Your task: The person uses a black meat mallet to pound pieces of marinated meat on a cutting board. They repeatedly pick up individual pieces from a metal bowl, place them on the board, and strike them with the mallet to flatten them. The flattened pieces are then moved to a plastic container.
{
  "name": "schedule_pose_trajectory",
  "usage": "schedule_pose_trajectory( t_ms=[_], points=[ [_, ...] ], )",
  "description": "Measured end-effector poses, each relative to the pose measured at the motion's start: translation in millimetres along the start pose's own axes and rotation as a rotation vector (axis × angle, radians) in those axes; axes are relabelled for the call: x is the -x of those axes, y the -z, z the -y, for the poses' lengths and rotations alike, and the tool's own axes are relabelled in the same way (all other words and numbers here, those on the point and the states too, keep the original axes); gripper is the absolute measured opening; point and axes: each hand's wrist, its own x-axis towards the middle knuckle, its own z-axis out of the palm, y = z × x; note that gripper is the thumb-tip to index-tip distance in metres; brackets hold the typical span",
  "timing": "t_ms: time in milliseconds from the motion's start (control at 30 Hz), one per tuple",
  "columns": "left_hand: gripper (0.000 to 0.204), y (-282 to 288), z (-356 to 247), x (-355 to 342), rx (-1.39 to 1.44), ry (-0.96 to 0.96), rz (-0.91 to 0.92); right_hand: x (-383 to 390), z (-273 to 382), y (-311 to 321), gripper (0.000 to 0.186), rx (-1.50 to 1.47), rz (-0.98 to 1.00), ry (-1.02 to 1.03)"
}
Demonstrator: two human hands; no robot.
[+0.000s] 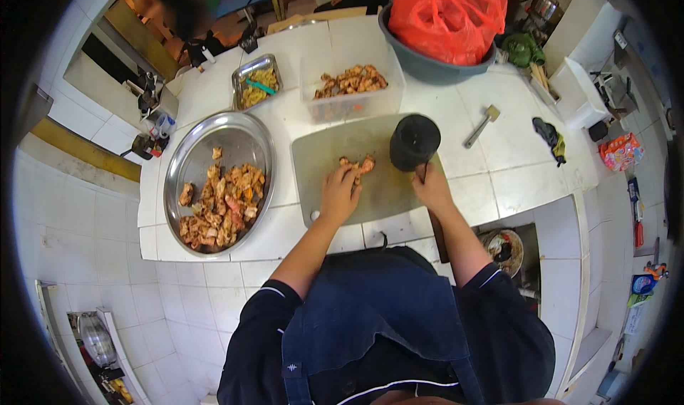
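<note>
My left hand (340, 197) rests on the cutting board (320, 152), its fingers closed round a browned, bone-in piece of meat (366, 164). My right hand (432, 188) grips a mallet with a big round black head (415, 141), held over the board's right side. The head is close to the meat but apart from it. My right forearm hides part of the mallet's handle. Left of the board, a large oval steel tray (267, 148) holds many chopped meat pieces (231, 205). Behind the board, a clear plastic tub (345, 109) contains more browned pieces (350, 81).
A small steel tray (238, 84) of yellowish food with a teal utensil stands at the back. A grey basin (434, 70) with a red plastic bag (449, 20) stands back right. A metal meat tenderizer (482, 126) and a dark crumpled bag (548, 138) lie on the right.
</note>
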Motion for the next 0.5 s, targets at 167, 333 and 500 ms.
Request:
schedule_pose_trajectory(
  t_ms=[167,333,500],
  points=[
    [0.035,5,1,-6,0.136,0.075,-0.096,0,4,4,0.036,-0.062,0.028,0.000],
    [0.027,1,5,-18,1.149,0.663,-0.110,-4,9,4,0.037,-0.078,0.038,-0.002],
    [0.032,18,10,-15,0.599,0.710,-0.031,-3,-4,-6,0.036,-0.110,-0.036,0.068]
  ],
)
